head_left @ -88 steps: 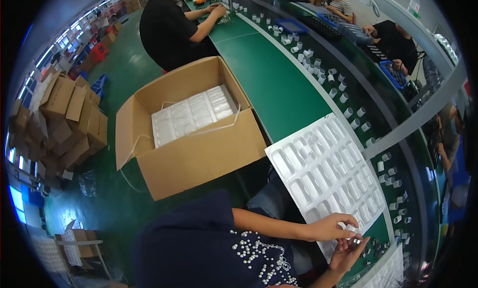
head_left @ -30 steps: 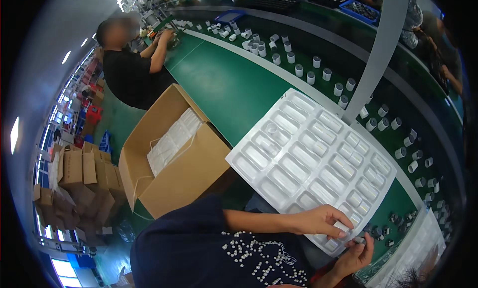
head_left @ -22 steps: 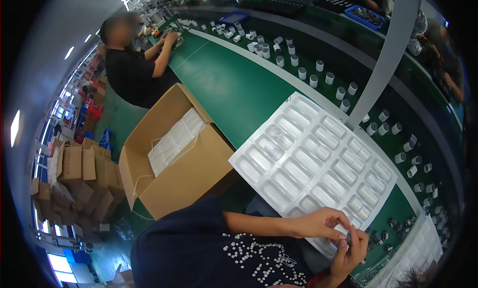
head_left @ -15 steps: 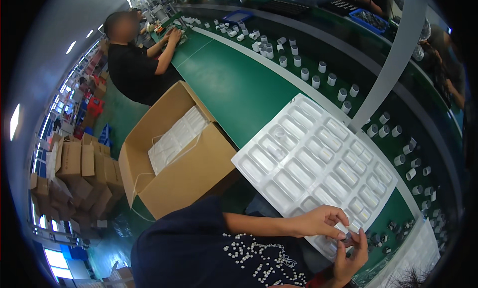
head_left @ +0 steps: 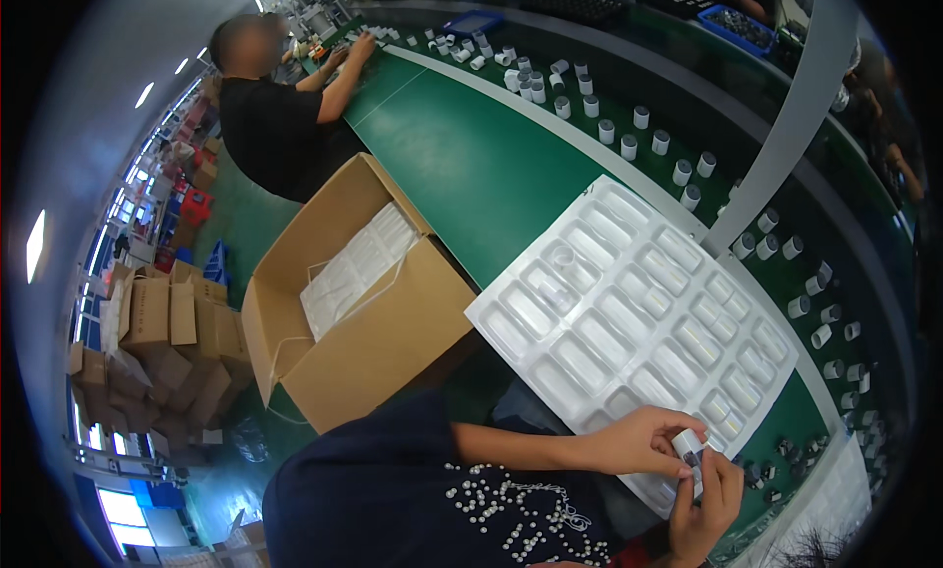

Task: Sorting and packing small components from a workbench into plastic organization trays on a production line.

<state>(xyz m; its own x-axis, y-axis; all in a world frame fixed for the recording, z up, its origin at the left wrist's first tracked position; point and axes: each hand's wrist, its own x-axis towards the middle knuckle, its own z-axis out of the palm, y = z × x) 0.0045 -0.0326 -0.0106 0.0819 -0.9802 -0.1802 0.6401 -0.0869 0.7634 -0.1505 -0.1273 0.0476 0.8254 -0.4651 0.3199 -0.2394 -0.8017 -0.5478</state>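
My left hand (head_left: 640,440) and my right hand (head_left: 705,501) meet at the lower right, both gripping a small white cylindrical part (head_left: 689,448) with a dark end. They hover over the near corner of a white moulded tray (head_left: 629,312) with many oblong pockets, lying on the green table (head_left: 481,165). Some pockets near my hands hold small parts; most look bare.
An open cardboard box (head_left: 359,298) with white tray stacks stands left of the tray. Several small white cylinders (head_left: 629,141) line the conveyor beyond. A grey post (head_left: 786,116) rises at the right. A person in black (head_left: 275,116) works at the far left. Folded cartons (head_left: 157,342) pile on the floor.
The view swung from the box toward the tray. My right hand rose to join my left at the small white part over the tray's near corner.
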